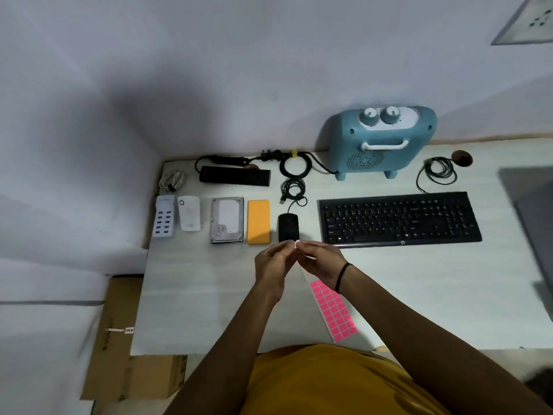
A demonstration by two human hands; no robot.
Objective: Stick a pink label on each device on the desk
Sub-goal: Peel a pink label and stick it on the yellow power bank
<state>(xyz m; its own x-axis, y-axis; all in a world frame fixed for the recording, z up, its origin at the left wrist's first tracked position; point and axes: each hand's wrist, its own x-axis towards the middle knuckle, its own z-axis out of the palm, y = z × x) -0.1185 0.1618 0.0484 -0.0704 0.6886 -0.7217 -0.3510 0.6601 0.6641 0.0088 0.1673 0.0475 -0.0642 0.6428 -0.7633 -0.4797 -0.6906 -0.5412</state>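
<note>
Both hands, left hand (273,263) and right hand (321,260), pinch the label sheet (332,310).

Pink label sheet (333,311), orange pwr bank (258,221), blk keyboard (399,217)

label sheet (332,310): top end hidden behind right hand (321,259) | fingertips of left hand (273,262) and right hand: too blurred to tell what they pinch | grey slab (529,211) at bench's right edge: blurred, cut off by frame | mouse (288,226): near end hidden by fingers
</note>
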